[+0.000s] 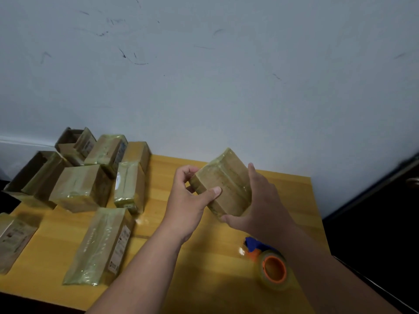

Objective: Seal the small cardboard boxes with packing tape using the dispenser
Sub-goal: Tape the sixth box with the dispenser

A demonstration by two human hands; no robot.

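Boxes [99,196] lay mostly taped at the tabletop's [204,279] left, two at the back looking open, while left hand [188,200] and right hand [260,207] grasped a taped box [226,177] aloft, dispenser [269,264] idle beneath

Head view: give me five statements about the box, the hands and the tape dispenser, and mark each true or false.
1. Both hands hold one small cardboard box above the table. True.
2. The tape dispenser is in the right hand. False: it lies on the table, below the right forearm, with no hand on it.
3. The left hand has its thumb on the held box's near face. True.
4. The held box has its flaps standing open. False: it is closed and looks wrapped in glossy tape.
5. Other boxes lie on the table on the left side. True.
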